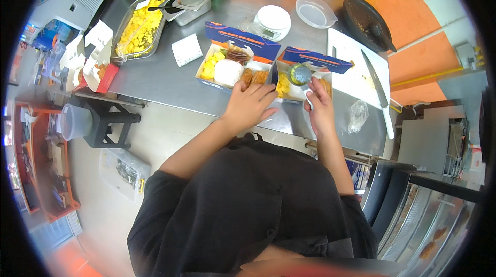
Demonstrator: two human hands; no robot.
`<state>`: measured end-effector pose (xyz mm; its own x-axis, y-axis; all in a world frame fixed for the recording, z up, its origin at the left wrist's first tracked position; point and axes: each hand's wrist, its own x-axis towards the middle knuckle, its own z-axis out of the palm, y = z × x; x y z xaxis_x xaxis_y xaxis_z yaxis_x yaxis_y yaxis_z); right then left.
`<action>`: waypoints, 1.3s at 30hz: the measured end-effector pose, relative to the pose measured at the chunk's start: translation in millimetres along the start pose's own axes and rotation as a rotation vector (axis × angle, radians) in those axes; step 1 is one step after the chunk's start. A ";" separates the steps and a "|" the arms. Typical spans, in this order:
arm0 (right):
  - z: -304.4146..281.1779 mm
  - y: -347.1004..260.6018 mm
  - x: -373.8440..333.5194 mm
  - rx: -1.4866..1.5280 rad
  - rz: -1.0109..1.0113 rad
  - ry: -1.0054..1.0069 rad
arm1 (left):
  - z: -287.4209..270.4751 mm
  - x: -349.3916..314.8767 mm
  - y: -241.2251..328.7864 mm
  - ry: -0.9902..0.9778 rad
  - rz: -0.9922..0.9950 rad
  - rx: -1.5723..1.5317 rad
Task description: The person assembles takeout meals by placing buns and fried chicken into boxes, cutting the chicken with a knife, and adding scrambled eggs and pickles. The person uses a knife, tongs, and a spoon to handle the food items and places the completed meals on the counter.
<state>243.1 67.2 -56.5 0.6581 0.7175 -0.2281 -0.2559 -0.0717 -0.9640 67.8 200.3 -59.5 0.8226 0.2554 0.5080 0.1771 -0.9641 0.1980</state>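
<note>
My left hand (252,103) lies with fingers stretched out over the near edge of the left meal box (219,87), beside its brown fried pieces (259,77). That box also holds white rice (228,72), yellow scrambled egg (209,66) and brown strips. My right hand (322,106) is closed at the near side of the right meal box (291,101), a small white piece showing at its fingers. What it grips is unclear. Just beyond its fingertips is a round, dark greenish thing (299,74), over rice and egg. Both boxes have raised blue lids (316,59).
Behind the boxes are a white scale (272,20) and a clear bowl (313,11). A knife (375,78) lies on the white cutting board (338,43) at right, near a black pan (368,23). An egg tray (141,32) and red-white box (98,70) stand at left.
</note>
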 end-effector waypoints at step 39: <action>482.5 -9.5 140.9 -1.445 -0.983 -0.788 | -127.5 -156.2 -360.4 0.573 -1.551 -1.592</action>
<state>-3.4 503.3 -13.6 -0.3458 0.9338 0.0924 0.9215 0.3565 -0.1541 -193.4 517.1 -103.3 0.2921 0.7573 -0.5841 -0.3517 0.6530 0.6708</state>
